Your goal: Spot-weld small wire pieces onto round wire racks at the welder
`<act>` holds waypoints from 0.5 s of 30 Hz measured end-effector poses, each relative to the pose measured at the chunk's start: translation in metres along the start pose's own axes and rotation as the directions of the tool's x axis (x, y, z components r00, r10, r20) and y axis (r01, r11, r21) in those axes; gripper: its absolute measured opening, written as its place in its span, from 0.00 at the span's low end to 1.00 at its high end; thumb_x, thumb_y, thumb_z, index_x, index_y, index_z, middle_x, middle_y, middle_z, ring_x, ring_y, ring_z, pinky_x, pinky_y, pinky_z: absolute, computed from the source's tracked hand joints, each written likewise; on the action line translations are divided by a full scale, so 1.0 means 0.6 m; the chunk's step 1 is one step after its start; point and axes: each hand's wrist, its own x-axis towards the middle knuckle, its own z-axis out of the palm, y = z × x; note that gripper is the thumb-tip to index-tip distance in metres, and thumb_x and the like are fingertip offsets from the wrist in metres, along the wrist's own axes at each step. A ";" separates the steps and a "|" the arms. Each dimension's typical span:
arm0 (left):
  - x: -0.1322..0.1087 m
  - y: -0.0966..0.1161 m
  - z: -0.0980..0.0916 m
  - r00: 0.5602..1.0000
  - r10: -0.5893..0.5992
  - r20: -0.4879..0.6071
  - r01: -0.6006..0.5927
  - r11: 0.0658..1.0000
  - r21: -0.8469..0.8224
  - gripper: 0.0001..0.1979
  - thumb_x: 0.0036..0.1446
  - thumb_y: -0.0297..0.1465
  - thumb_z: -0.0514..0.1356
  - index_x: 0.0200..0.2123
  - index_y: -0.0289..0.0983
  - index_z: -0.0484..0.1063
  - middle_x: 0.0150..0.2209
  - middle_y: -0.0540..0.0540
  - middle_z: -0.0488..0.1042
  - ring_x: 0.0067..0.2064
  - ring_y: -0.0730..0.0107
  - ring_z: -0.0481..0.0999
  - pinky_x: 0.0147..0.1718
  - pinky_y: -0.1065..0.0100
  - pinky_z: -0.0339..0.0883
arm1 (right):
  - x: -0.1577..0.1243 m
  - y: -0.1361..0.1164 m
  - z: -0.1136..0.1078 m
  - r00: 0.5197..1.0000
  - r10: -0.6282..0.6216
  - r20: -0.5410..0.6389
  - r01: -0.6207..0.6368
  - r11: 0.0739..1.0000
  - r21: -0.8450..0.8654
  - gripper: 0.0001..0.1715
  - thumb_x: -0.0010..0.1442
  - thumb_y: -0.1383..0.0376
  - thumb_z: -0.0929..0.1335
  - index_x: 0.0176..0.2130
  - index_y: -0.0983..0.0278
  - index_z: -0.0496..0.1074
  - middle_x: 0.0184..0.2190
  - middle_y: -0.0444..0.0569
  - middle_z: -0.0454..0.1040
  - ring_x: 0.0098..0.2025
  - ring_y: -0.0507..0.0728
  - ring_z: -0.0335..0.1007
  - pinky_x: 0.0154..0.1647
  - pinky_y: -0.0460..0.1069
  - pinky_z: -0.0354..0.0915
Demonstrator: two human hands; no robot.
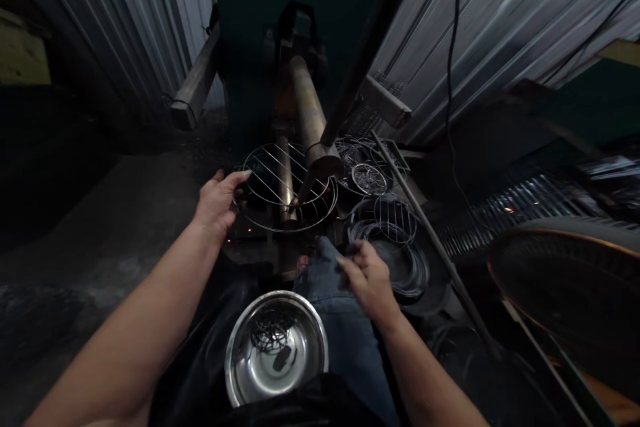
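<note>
Left hand pinches the round wire grill's left rim under the electrode; right hand, loosely curled and empty, sits nearer the knee.

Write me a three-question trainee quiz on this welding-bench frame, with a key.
1. True or false: the left hand grips the rim of the round wire rack.
2. What does the steel bowl hold? A) small dark wire pieces B) water C) bolts
3. Which hand is nearest the stack of wire racks?

Key: 1. True. 2. A. 3. The right hand, beside the stack; what it pinches is too dark to tell.
</note>
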 end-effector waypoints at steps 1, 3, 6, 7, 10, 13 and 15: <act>0.007 0.006 0.001 1.000 -0.017 0.025 0.017 1.000 0.019 0.27 0.30 0.25 0.71 0.37 0.38 0.66 0.28 0.49 0.71 0.25 0.69 0.72 0.21 0.70 0.64 | -0.010 0.020 -0.023 0.992 0.042 0.116 -0.030 0.995 -0.100 0.11 0.46 0.64 0.73 0.32 0.62 0.71 0.16 0.38 0.66 0.17 0.50 0.60 0.17 0.44 0.58; 0.017 0.016 0.004 0.993 -0.089 0.075 0.084 0.994 0.063 0.28 0.29 0.21 0.70 0.36 0.37 0.64 0.28 0.49 0.72 0.25 0.69 0.72 0.21 0.69 0.65 | -0.029 0.060 -0.057 0.935 0.170 0.310 -0.113 0.975 -0.193 0.11 0.42 0.68 0.73 0.25 0.61 0.67 0.15 0.37 0.62 0.17 0.49 0.58 0.16 0.43 0.54; 0.020 0.024 0.009 0.986 -0.143 0.081 0.136 0.987 0.084 0.26 0.29 0.18 0.67 0.35 0.37 0.63 0.26 0.48 0.72 0.23 0.68 0.73 0.20 0.70 0.64 | -0.049 0.100 -0.079 0.799 0.340 0.496 -0.340 0.936 -0.094 0.14 0.41 0.66 0.73 0.29 0.62 0.66 0.18 0.38 0.69 0.18 0.51 0.64 0.18 0.43 0.58; 0.020 0.024 0.009 0.987 -0.139 0.076 0.133 0.988 0.079 0.26 0.29 0.18 0.67 0.35 0.36 0.63 0.26 0.48 0.72 0.23 0.68 0.72 0.19 0.70 0.63 | -0.053 0.107 -0.081 0.751 0.359 0.554 -0.416 0.909 -0.026 0.17 0.41 0.66 0.74 0.32 0.62 0.66 0.21 0.40 0.73 0.20 0.52 0.69 0.20 0.44 0.62; 0.023 0.019 0.008 0.990 -0.118 0.083 0.113 0.992 0.062 0.24 0.30 0.18 0.66 0.34 0.35 0.65 0.25 0.47 0.73 0.21 0.71 0.71 0.18 0.72 0.61 | -0.060 0.114 -0.087 0.683 0.345 0.644 -0.558 0.815 0.155 0.22 0.40 0.66 0.76 0.35 0.64 0.66 0.28 0.47 0.78 0.29 0.56 0.77 0.29 0.46 0.67; 0.025 0.015 0.006 0.988 -0.118 0.102 0.111 0.992 0.067 0.21 0.31 0.19 0.66 0.32 0.34 0.65 0.24 0.48 0.72 0.20 0.72 0.70 0.18 0.73 0.60 | -0.063 0.115 -0.086 0.721 0.398 0.567 -0.595 0.775 0.214 0.24 0.38 0.63 0.78 0.33 0.65 0.68 0.24 0.47 0.76 0.26 0.56 0.76 0.24 0.45 0.66; 0.022 0.015 0.007 0.985 -0.132 0.110 0.123 0.989 0.085 0.18 0.32 0.19 0.66 0.29 0.34 0.65 0.22 0.48 0.71 0.19 0.73 0.69 0.17 0.73 0.60 | -0.066 0.116 -0.082 0.751 0.451 0.482 -0.598 0.774 0.208 0.24 0.34 0.62 0.79 0.30 0.67 0.69 0.20 0.47 0.74 0.22 0.55 0.74 0.20 0.44 0.63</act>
